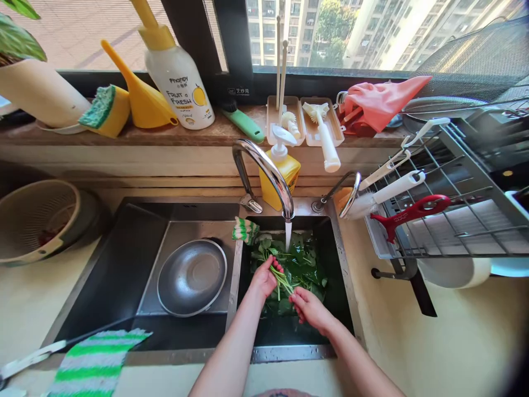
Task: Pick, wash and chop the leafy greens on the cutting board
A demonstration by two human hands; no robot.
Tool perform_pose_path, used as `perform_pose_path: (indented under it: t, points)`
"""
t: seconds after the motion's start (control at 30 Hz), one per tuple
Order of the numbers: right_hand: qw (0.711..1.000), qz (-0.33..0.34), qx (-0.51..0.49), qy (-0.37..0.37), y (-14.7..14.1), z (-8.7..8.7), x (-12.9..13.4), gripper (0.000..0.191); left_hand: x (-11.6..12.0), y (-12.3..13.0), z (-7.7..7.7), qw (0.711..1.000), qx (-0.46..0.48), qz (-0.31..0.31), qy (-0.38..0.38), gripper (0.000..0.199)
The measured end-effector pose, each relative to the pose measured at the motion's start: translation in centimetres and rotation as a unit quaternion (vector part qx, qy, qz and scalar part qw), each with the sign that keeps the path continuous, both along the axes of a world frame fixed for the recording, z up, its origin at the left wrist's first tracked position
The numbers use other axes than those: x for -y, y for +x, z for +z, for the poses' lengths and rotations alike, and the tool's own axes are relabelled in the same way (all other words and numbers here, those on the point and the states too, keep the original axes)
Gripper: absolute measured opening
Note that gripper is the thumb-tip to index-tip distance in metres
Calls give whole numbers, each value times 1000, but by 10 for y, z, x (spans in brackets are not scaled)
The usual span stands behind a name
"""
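Forearms (233, 344) up front, left hand (264, 277) and right hand (309, 307) both gripping bright green stems (282, 282) between them; wet, dark leafy greens (303, 266) beyond, little gap before sink rim (347, 275) rightward.

Both forearms enter from bottom edge, angled inward. Left hand (265, 279) right of centre, fingers curled closed; right hand (309, 309) slightly lower and further right, fingertips pinched, wrist bent toward the left.
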State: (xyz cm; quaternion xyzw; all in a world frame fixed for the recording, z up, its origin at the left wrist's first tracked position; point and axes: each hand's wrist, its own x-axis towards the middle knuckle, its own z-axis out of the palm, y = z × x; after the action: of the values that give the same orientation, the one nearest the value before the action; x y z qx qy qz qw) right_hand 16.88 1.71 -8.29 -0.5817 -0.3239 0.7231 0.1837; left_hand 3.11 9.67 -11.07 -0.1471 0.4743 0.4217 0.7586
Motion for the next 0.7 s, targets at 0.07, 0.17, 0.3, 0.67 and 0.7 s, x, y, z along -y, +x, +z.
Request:
perform_pose_path:
  t: [0.07,0.17,0.3,0.67,0.7]
  points:
    - [998,3,54,33,8,8,5,31,0,0,4,999,12,-37,4,13]
    - [980,39,157,113,20,19,10,27,4,-2,10,987,13,-161,22,5]
    - [940,94,264,195,39,33,4,25,12,-17,20,958,0,-281,52,9]
    - [971,-28,217,93,85,62,-18,27,18,-64,37,982,60,-151,99,8]
    - [974,-55,206,83,86,61,-18,27,18,-63,37,987,58,-102,107,7]
